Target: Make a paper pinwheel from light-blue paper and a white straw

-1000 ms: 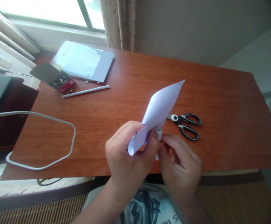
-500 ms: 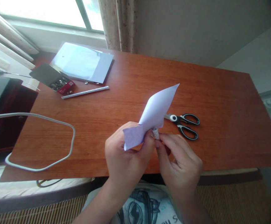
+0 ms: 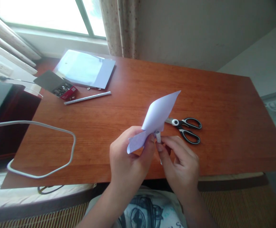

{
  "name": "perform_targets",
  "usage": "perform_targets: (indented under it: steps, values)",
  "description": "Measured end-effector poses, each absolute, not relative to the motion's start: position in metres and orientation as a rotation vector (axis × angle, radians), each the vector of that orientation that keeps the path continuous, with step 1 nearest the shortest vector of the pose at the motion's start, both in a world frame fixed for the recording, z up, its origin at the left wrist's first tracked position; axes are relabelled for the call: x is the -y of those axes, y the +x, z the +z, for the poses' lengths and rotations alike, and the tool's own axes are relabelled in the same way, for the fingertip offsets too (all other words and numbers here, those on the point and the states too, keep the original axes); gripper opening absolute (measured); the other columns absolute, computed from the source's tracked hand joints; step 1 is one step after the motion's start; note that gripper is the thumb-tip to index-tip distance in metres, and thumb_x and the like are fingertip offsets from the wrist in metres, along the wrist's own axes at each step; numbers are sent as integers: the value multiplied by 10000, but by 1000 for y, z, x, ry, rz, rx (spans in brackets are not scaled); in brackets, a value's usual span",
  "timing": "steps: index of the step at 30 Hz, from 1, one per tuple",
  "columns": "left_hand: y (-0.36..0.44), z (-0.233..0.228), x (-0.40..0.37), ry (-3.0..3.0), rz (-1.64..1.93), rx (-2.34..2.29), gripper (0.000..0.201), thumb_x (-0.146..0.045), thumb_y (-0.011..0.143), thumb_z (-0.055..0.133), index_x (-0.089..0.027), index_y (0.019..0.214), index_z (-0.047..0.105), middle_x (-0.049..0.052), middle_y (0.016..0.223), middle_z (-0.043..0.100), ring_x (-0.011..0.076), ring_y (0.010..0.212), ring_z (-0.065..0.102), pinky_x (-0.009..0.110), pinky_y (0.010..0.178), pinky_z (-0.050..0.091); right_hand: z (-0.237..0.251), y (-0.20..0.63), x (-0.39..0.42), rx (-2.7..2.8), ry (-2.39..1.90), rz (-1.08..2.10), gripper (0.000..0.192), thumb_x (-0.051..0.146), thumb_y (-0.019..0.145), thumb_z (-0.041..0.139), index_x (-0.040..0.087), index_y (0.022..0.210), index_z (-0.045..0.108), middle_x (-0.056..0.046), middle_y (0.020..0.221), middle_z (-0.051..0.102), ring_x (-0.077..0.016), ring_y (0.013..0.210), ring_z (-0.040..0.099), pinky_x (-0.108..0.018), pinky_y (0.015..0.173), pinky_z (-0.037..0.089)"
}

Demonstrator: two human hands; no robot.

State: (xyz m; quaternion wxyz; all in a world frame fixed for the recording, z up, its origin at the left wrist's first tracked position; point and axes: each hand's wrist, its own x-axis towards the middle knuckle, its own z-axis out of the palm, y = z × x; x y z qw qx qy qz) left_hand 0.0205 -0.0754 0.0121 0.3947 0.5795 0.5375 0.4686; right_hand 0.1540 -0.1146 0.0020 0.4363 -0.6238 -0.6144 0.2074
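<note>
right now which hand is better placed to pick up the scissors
Right. The right hand sits just in front of the scissors on the table, pinching only a small paper roll; the left hand is farther off and holds the paper sheet.

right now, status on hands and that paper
Left hand pinching paper sheet. Right hand on small white tube. Scissors lying just behind, apart.

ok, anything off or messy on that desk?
Mostly tidy. The white cable loops across the table and off its near edge, and the clip box sits open. Scissors lie flat beside the hands; nothing spilled or damaged.
</note>
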Motion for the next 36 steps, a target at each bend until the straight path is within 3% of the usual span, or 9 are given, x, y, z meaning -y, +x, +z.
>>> perform_targets:
  steps: [9,20,29,36]
  values:
    - [24,19,72,1587,1177,-1472,136,-123,838,702,-186,730,649,-51,671,651,91,569,586,215,569,450,4,156,113,1512,-1536,628,117,161,964,625,190,964,738,-20,864,718,-147,760,635,-257,670,501]
    - [25,21,71,1647,1173,-1502,149,-160,843,711,-188,717,636,-31,690,673,110,606,623,235,592,463,-2,156,115,1292,-1488,900,152,212,973,637,281,1036,757,21,862,718,-147,798,677,-232,674,523]
    - [26,21,72,1626,1202,-1539,173,-118,803,715,-198,691,610,-68,628,610,91,561,574,227,551,431,-5,153,115,1457,-1536,549,111,143,935,665,226,970,730,-11,876,716,-147,750,630,-262,647,503]
    - [23,23,73,1524,1209,-1463,223,-98,811,705,-190,645,586,-72,594,568,81,515,526,216,510,419,-8,151,114,1582,-1488,297,219,58,912,672,229,1041,719,-42,928,738,-180,843,654,-325,755,538]
